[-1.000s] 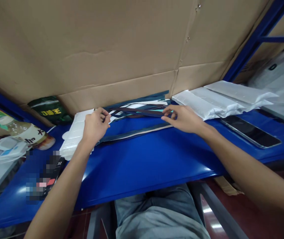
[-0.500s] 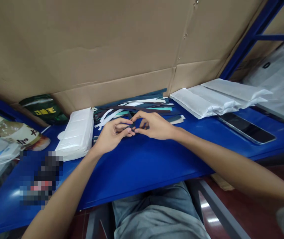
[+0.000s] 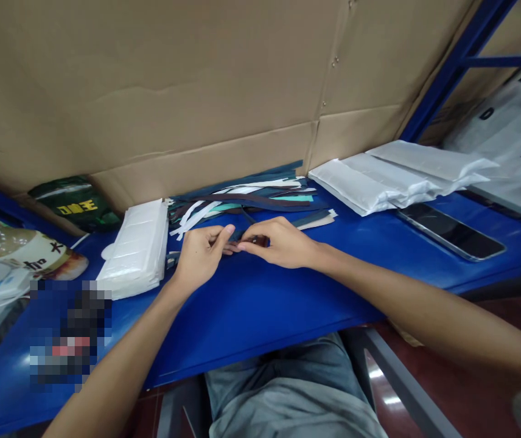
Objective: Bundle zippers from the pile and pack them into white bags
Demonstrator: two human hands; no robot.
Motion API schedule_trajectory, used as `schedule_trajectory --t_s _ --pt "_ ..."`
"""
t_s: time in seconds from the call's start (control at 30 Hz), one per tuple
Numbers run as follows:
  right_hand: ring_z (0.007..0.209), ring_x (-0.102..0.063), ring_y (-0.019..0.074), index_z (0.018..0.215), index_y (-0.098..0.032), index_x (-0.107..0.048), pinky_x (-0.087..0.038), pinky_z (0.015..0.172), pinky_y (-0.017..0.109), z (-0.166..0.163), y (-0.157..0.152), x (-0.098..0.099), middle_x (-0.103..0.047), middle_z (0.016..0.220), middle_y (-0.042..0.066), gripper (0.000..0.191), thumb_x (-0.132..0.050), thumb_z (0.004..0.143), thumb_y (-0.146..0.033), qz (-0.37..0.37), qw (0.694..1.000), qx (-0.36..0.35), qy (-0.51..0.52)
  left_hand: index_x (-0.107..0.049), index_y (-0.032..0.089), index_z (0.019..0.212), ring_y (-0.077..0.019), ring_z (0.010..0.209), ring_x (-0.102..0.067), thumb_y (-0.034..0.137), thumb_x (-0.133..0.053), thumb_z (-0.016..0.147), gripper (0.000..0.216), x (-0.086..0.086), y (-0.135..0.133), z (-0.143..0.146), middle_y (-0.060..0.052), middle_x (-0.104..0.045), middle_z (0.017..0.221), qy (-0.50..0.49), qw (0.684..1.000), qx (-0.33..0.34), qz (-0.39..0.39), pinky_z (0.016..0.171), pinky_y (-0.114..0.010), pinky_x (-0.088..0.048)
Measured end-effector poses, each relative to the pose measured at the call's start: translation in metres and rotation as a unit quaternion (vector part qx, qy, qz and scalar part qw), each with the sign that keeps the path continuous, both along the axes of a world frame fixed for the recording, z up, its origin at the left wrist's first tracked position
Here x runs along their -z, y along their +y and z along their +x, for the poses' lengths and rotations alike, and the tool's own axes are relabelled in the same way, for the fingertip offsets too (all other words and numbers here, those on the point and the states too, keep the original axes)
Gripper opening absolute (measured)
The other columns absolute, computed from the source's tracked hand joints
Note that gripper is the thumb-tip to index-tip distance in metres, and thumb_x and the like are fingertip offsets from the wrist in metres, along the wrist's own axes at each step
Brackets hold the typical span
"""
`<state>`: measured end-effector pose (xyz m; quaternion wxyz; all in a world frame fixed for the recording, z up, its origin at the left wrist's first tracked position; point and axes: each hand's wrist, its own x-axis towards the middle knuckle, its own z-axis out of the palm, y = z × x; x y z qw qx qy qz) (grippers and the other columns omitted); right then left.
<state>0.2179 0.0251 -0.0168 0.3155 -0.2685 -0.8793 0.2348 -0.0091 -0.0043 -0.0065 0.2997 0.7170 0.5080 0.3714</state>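
Head view, the only one supplied: the left hand (image 3: 201,252) and the right hand (image 3: 281,242) meet fingertip to fingertip over the blue table (image 3: 260,292), just in front of a loose pile of fabric strips (image 3: 251,201). Both hands are nearly closed in a pinch on one small dark strip (image 3: 244,241); left thumb and forefinger hold its left end, right thumb and forefinger its right end, with the other fingers curled. Most of the dark strip is covered by the fingers, so its folded or flat condition cannot be determined. Probable faults, as a judgement: the grip area is narrow, and a slight relaxation of either pinch could let the piece slip to the table, where its dark tone would be hard to tell apart from the pile just behind it. Loose ends of the pile lie near the knuckles and could be caught and dragged forward. A stack of white packets (image 3: 135,249) sits just beside the left wrist, so a sideways elbow movement could push it toward the bottle (image 3: 23,252). A phone (image 3: 452,231) rests well apart on the right, near the table edge below folded white bags (image 3: 392,176), exposed to the right forearm.
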Motion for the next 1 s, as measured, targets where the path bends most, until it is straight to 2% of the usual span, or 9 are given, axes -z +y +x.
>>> schedule_trajectory --t_s 0.13,0.23,0.4,0.57,0.67,0.77,0.87,0.93,1.0 --pt "0.067 -0.062 0.0142 0.09 -0.02 -0.077 -0.04 0.062 0.027 -0.008 -0.007 0.002 -0.075 0.077 0.0 0.028 -0.064 0.101 -0.042 -0.075 0.995 0.051 0.033 -0.07 0.022 0.078 -0.0219 0.076 -0.079 0.056 -0.053 0.106 0.047 -0.001 -0.006 0.006 -0.003 -0.081 0.079 0.08 0.995 0.003 0.051 0.073 -0.032 -0.063" --pt "0.069 -0.06 0.0142 0.088 -0.02 -0.071 -0.041 0.064 0.027 -0.008 -0.007 0.001 -0.072 0.077 -0.001 0.022 -0.06 0.101 -0.033 -0.084 0.994 0.039 0.051 -0.069 0.022 0.083 -0.019 0.073 -0.078 0.052 -0.049 0.108 0.044 -0.002 -0.008 0.006 -0.002 -0.081 0.081 0.11 0.99 0.009 0.083 0.071 -0.029 -0.06" --pt "0.069 -0.049 0.0149 0.085 -0.022 -0.053 -0.038 0.067 0.029 -0.004 -0.009 -0.005 -0.059 0.081 0.0 0.016 -0.051 0.101 -0.023 0.028 0.999 0.023 0.032 -0.066 0.023 0.081 -0.0177 0.06 -0.065 0.049 -0.044 0.11 0.044 -0.001 -0.007 0.001 -0.001 -0.069 0.063 0.285 0.94 -0.003 0.188 0.062 -0.03 -0.044" --pt "0.072 -0.047 0.017 0.091 -0.022 -0.051 -0.034 0.066 0.031 -0.006 -0.01 -0.007 -0.058 0.089 0.003 0.01 -0.047 0.1 -0.021 0.119 0.987 0.078 -0.071 -0.065 0.023 0.079 -0.0184 0.057 -0.058 0.047 -0.041 0.109 0.046 0.0 -0.006 0.001 -0.003 -0.062 0.06 0.351 0.905 -0.032 0.238 0.056 -0.03 -0.028" --pt "0.081 -0.054 0.0206 0.091 -0.021 -0.054 -0.037 0.069 0.033 0.01 0.01 -0.007 -0.061 0.094 0.007 0.008 -0.049 0.098 -0.02 0.15 0.97 0.161 -0.102 -0.066 0.022 0.077 -0.0188 0.056 -0.057 0.049 -0.04 0.109 0.049 -0.009 -0.002 -0.009 -0.004 -0.061 0.059 0.369 0.891 -0.093 0.247 0.058 -0.031 -0.028" --pt "0.094 -0.059 0.0275 0.09 -0.02 -0.059 -0.044 0.076 0.037 0.05 0.042 -0.008 -0.064 0.101 0.012 0.009 -0.052 0.096 -0.02 0.163 0.936 0.282 -0.132 -0.071 0.021 0.081 -0.0233 0.062 -0.062 0.051 -0.039 0.108 0.052 -0.025 0.006 -0.035 -0.007 -0.061 0.062 0.405 0.858 -0.219 0.23 0.062 -0.032 -0.036" --pt "0.109 -0.058 0.0364 0.093 -0.017 -0.065 -0.047 0.085 0.045 0.096 0.07 -0.009 -0.066 0.111 0.02 0.013 -0.052 0.094 -0.02 0.173 0.897 0.38 -0.148 -0.077 0.017 0.093 -0.0327 0.077 -0.068 0.056 -0.038 0.107 0.057 -0.04 0.013 -0.067 -0.012 -0.065 0.07 0.417 0.818 -0.341 0.201 0.071 -0.041 -0.045" --pt "0.109 -0.059 0.0388 0.091 -0.017 -0.067 -0.048 0.089 0.048 0.114 0.079 -0.011 -0.068 0.108 0.021 0.015 -0.052 0.092 -0.021 0.168 0.886 0.408 -0.139 -0.079 0.015 0.099 -0.0377 0.087 -0.069 0.059 -0.038 0.106 0.06 -0.044 0.015 -0.083 -0.015 -0.067 0.076 0.401 0.817 -0.373 0.182 0.077 -0.049 -0.047" --pt "0.104 -0.062 0.0384 0.087 -0.018 -0.067 -0.048 0.086 0.048 0.119 0.08 -0.011 -0.071 0.102 0.021 0.013 -0.055 0.09 -0.022 0.16 0.888 0.412 -0.129 -0.079 0.016 0.099 -0.0414 0.094 -0.068 0.06 -0.041 0.104 0.059 -0.045 0.016 -0.091 -0.017 -0.069 0.081 0.381 0.828 -0.376 0.166 0.081 -0.055 -0.047"
